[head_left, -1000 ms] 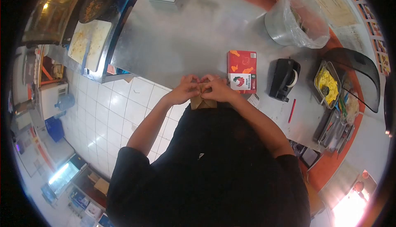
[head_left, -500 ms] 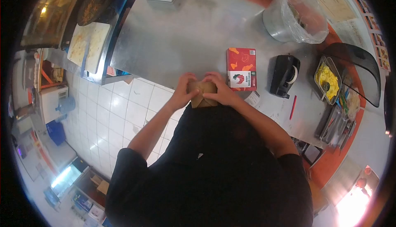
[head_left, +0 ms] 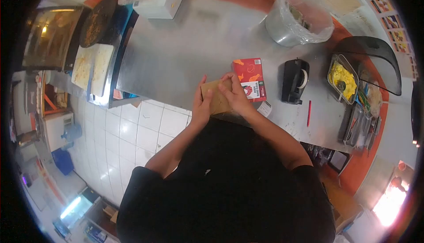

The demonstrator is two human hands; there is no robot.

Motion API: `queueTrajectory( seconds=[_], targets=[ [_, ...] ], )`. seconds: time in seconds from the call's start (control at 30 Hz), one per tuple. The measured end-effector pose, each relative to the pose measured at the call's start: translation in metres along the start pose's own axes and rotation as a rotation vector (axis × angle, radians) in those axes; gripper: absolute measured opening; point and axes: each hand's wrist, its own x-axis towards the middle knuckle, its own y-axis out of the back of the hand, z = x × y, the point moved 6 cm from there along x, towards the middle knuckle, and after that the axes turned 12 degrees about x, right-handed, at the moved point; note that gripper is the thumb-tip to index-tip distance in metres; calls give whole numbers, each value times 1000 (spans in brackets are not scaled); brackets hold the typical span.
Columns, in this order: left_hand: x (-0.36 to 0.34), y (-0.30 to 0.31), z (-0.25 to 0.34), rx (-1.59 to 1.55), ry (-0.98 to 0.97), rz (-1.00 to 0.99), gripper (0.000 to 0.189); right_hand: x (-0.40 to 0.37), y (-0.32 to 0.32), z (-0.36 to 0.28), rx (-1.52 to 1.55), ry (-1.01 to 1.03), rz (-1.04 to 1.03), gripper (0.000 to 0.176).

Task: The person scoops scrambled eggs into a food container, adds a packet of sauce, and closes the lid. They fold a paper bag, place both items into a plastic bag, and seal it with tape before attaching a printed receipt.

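Note:
Between my two hands, close to my body at the counter's front edge, is a small brown paper packet [head_left: 217, 98]. My left hand [head_left: 202, 104] is closed round its left side, with the thumb on top. On the right side my right hand [head_left: 236, 95] grips it, thumb on the face and fingers over the far edge. Just behind my right hand a red and white printed box [head_left: 251, 73] lies on the metal counter [head_left: 190, 44].
Right of the box stand a black tape dispenser [head_left: 293, 81] and a red pen [head_left: 308, 113]. Farther right is a tray of yellow food [head_left: 343, 81]. A plastic-lined metal pot [head_left: 282, 26] stands at the back, and a white cutting board [head_left: 100, 68] lies left.
The packet has been turned and lifted slightly, and both hands have shifted their hold on it. The head view has moved a little, so the surroundings sit differently.

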Motion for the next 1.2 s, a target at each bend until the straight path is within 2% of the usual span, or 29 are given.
queueTrajectory(
  seconds=[0.1,0.17,0.2,0.27,0.3,0.47,0.57,0.63,0.73,0.83,0.9,1.0,1.1,1.13,1.2],
  targets=[
    [7,-6,-11,-105,31,56,52,-2,11,-17,62,-21,95,22],
    [9,-14,-8,-66,39,42,54,-8,22,-19,142,-51,197,20],
    [9,-19,-6,-46,47,32,54,-10,28,-22,126,17,229,21],
    [12,-31,-12,-180,183,-55,56,-18,40,-23,90,145,305,24],
    [12,-39,-15,-244,257,-99,57,-24,45,-26,87,122,357,23],
    [13,-72,5,-166,138,-178,58,-42,73,-44,144,17,554,16],
    [18,-77,0,-201,149,-222,56,-73,102,-79,134,-10,804,18],
    [26,-71,-9,-212,162,-209,53,-124,150,-26,-227,30,975,25],
    [37,-58,-16,-205,176,-141,46,-183,176,68,-250,-531,998,32],
    [40,-50,-9,-225,161,-111,41,-177,155,84,197,-517,819,36],
    [45,-45,-9,-251,129,-105,39,-168,159,65,194,-461,847,31],
    [51,-33,-5,-321,99,-24,43,-132,156,-19,162,-291,846,24],
    [57,-26,8,-371,83,19,47,-82,141,-43,416,-149,636,25],
    [58,-27,14,-374,62,-2,48,-69,137,-37,482,-142,669,27],
    [61,-32,27,-376,21,-47,49,-57,147,-2,-110,-174,712,28]
  ],
)
